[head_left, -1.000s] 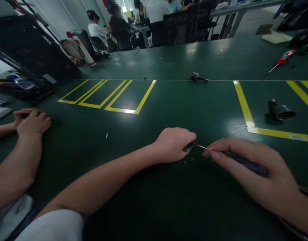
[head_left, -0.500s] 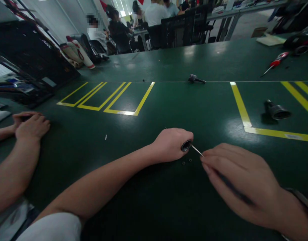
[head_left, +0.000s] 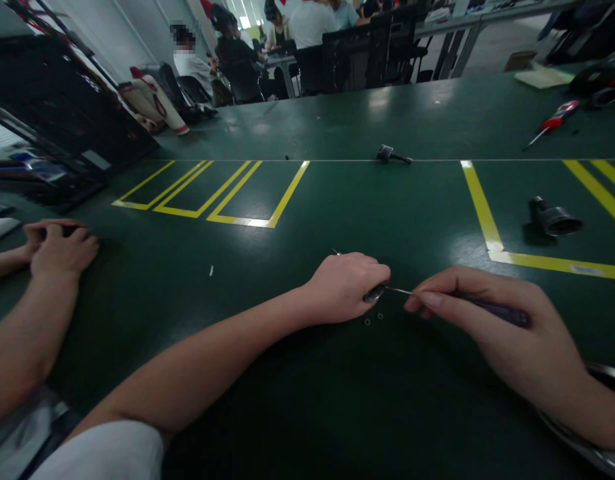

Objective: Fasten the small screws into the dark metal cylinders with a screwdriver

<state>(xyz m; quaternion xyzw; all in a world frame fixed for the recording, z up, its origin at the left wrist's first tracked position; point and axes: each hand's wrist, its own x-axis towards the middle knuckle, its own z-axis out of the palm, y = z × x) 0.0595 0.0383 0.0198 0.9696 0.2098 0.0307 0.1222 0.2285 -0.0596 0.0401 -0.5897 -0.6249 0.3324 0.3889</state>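
My left hand (head_left: 345, 287) is wrapped round a dark, hollow metal part, whose round open end (head_left: 375, 293) faces right. A thin glint of metal sticks out beyond the knuckles; I cannot tell what it belongs to. Between thumb and fingers, my right hand (head_left: 492, 313) grips a slim screwdriver (head_left: 505, 312) with a dark handle. Its thin shaft points left to the mouth of the hollow part, and the tip is hard to make out there. Two tiny rings (head_left: 373, 319) lie on the green table just below my left hand.
A bell-shaped metal part (head_left: 557, 220) lies inside yellow tape (head_left: 537, 260) at right. Farther back are a smaller metal part (head_left: 392, 155) and a red-handled screwdriver (head_left: 552, 125). Another person's hands (head_left: 65, 250) rest on the table at left. People sit beyond the table.
My right hand has turned so the screwdriver lies flatter and its handle shows. The hollow part's mouth has tilted in my left hand, which has shifted slightly right.
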